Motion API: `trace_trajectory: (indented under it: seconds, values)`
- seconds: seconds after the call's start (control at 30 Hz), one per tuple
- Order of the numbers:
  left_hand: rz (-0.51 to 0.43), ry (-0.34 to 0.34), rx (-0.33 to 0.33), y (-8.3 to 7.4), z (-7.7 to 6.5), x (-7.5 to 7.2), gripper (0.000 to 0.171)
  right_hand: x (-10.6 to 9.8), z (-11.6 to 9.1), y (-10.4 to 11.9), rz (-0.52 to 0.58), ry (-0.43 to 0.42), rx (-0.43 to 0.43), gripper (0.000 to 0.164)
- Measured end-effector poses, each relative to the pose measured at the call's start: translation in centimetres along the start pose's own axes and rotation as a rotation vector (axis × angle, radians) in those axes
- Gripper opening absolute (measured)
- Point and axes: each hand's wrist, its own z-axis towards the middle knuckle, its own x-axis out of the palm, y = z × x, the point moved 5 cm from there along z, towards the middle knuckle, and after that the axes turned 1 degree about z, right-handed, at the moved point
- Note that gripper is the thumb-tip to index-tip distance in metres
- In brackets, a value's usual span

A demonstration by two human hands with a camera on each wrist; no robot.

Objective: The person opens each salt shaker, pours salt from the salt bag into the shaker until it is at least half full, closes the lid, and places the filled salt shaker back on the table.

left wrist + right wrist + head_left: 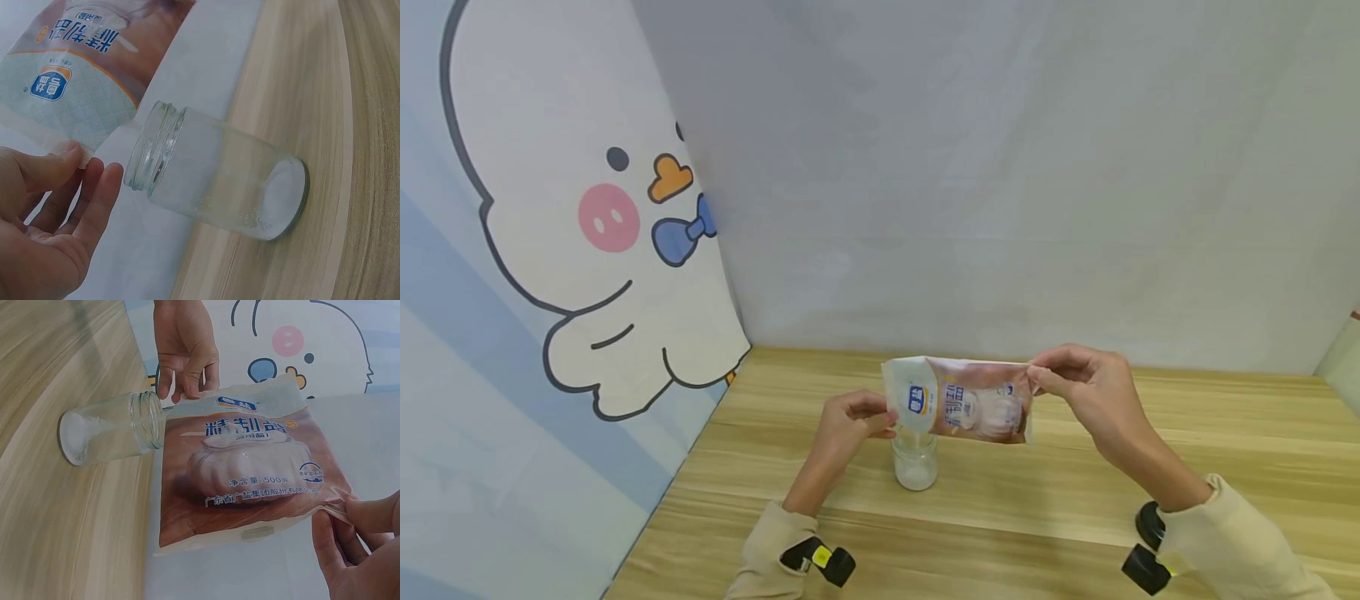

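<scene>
A salt bag (981,408), brown and pale blue with Chinese print, is held sideways above a glass jar (915,467). My left hand (844,435) pinches a lower corner at its pale end between thumb and fingers. At the opposite end, my right hand (1101,402) pinches an upper corner. The jar stands upright and lidless on the table, its mouth right at the bag's lower edge. White salt (78,434) covers the jar's bottom, with a pale streak rising from it inside the glass.
The wood-grain table (1045,492) reaches back to a plain grey backdrop (1000,183). On the left hangs a sheet with a cartoon bird (550,150). Black wrist cameras (838,567) are strapped over the sleeves.
</scene>
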Motion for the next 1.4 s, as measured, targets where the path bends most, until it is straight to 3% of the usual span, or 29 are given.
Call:
trace_trajectory:
  seconds: [1.4]
  values:
    - [-0.015, 0.007, 0.008, 0.55, 0.19, -0.03, 0.013, 0.13, 0.16, -0.07, -0.021, -0.007, -0.034, 0.022]
